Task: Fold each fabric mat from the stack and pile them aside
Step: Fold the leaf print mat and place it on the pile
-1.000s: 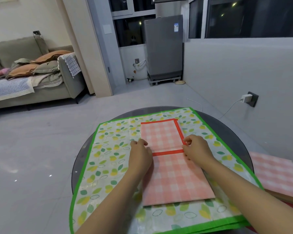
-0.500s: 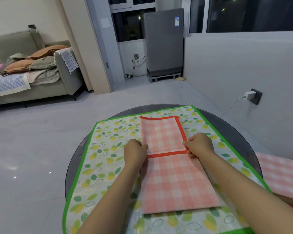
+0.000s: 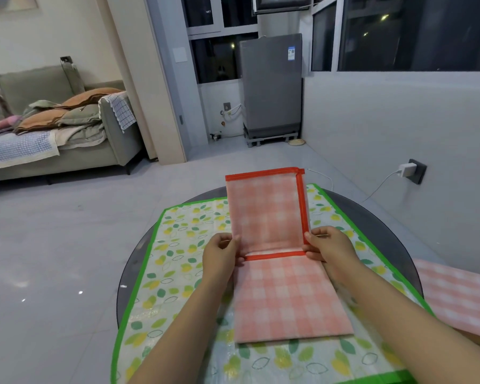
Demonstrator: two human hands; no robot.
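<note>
Your left hand and right hand pinch the pink checked mat at its side edges, its far half standing up beyond them (long way pointing away from you), over the leaf-print mat.

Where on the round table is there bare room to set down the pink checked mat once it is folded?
Free: the leaf-print mat with green border left of the left hand, and its near strip below the pink checked mat. The dark round table shows bare rim far right. Crowded: the centre, where both hands, right hand included, grip the pink mat; folded pink pile fills the right edge.
</note>
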